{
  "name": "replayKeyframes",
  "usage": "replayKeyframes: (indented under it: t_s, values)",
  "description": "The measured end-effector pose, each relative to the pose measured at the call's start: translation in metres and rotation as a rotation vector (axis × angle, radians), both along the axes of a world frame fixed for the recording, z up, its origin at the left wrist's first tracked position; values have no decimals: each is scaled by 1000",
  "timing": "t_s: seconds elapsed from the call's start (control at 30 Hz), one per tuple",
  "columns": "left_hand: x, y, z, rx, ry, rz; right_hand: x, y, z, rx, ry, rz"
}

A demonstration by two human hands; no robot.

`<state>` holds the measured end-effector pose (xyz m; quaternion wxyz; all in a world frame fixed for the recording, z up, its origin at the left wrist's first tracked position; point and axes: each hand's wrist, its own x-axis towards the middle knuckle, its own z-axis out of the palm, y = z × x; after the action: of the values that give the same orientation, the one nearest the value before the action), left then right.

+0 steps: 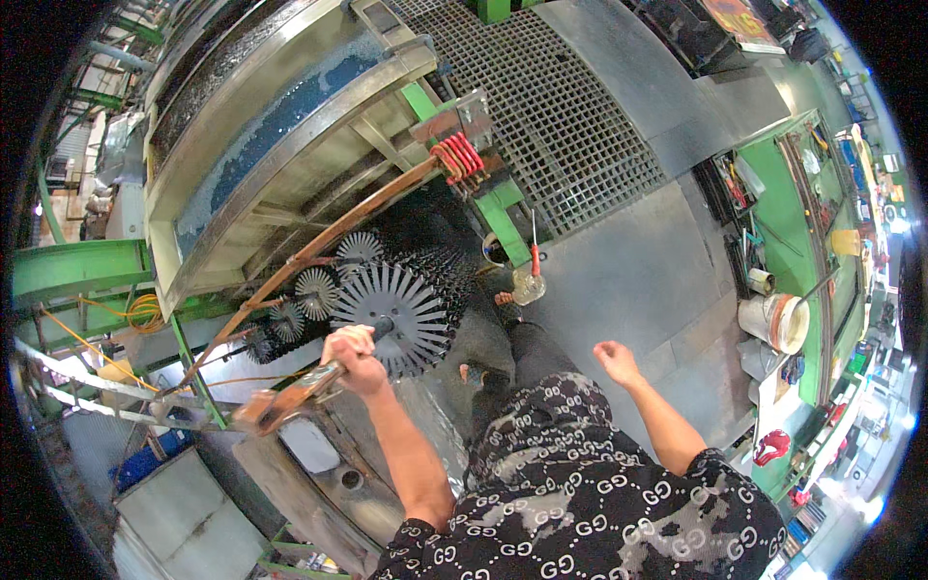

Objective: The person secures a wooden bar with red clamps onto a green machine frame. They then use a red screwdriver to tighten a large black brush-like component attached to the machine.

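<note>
Hands worked apart: left hand (354, 356) gripped a rusty lever handle (290, 396) beside the slotted metal discs (391, 311); right hand (616, 360) hung loosely curled, holding nothing.

One head-worn fisheye view — looking steeply down, close over the person's own forearms and floor.

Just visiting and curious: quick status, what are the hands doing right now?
Left hand shut on a rusty metal handle. Right hand free, loosely curled in the air. Big toothed disc just beyond the left hand. Nothing between them.
</note>
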<state>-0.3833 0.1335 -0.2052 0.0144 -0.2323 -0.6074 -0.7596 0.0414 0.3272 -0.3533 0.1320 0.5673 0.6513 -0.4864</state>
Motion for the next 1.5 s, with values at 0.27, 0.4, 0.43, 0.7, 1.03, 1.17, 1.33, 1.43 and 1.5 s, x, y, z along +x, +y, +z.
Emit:
replayKeyframes:
  t_s: [0.27, 0.4, 0.43, 0.7, 1.03, 1.17, 1.33, 1.43, 1.5]
  values:
    - [13, -39, 111, 60, 105, 7, 24, -24, -46, -258, -103, 55]
    - [6, -73, 158, 167, 174, -24, -24, -25, 24, -958, 51, -225]
    - [11, -68, 167, 232, 92, 9, -24, -31, 19, -1048, 113, -216]
    - [17, -26, 60, 34, -61, 28, -106, -12, -49, -41, 46, 167]
    - [67, -92, 74, -60, -74, 305, -186, 74, -117, 173, -82, 338]
    - [121, -123, 71, -162, -132, 521, -207, 81, -168, 265, -54, 341]
    - [181, -151, 76, -224, -252, 870, -187, 112, -265, 127, 81, 354]
    - [234, -179, 84, -214, -293, 1011, -173, 110, -277, 271, 137, 226]
    - [280, -194, 87, -199, -302, 1155, -177, 101, -220, 166, 236, 196]
